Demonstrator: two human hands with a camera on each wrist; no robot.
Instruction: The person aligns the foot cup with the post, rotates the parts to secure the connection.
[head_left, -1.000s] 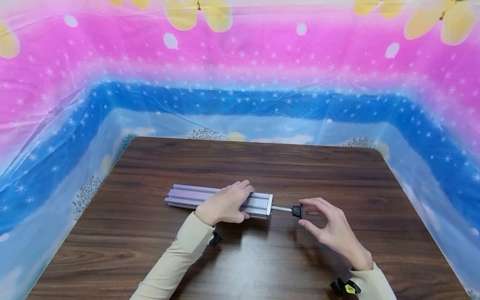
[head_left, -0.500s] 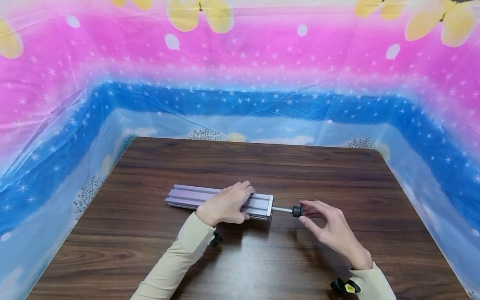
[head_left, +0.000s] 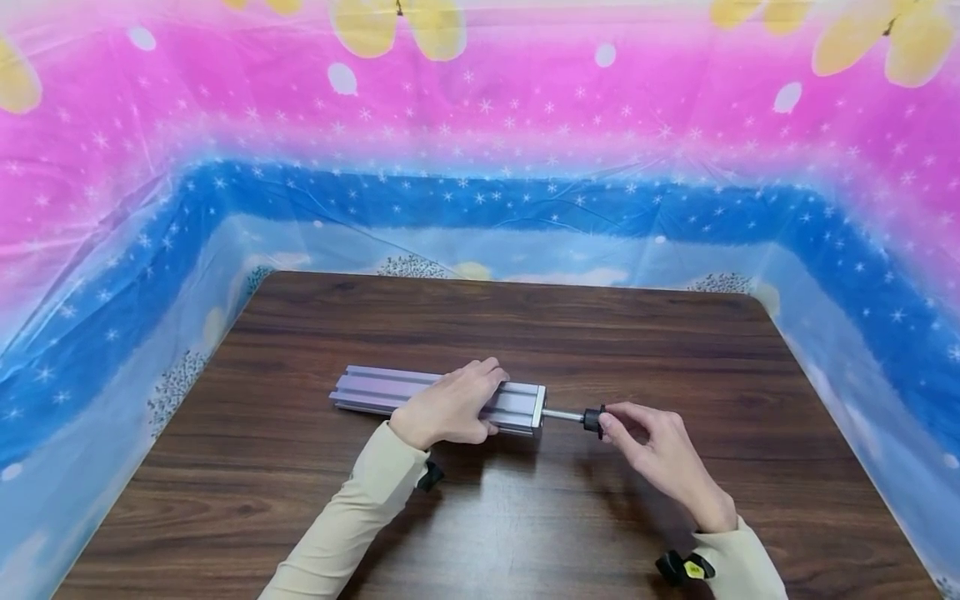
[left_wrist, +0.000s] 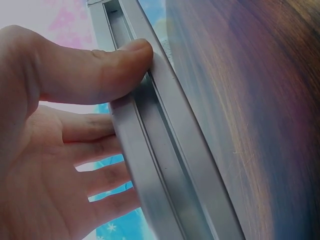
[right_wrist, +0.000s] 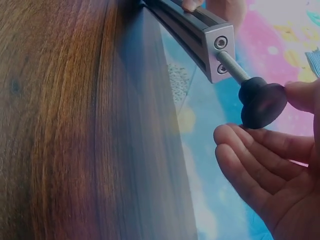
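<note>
The left hand [head_left: 450, 407] grips the aluminium profile [head_left: 386, 389] just below the head view's centre, thumb across its near-side slot, fingers over the top; the right hand [head_left: 663, 446], right of centre, pinches the rim of the black foot [head_left: 592, 418] between thumb and fingertips. The profile looks rigid, moderately heavy and smooth, so a hold around its body should be secure; the foot's rim likely gives better purchase than the slim threaded rod [head_left: 562, 414]. Both sleeved forearms [head_left: 348, 508] slant inward from the bottom edge over the brown table [head_left: 525, 325].
</note>
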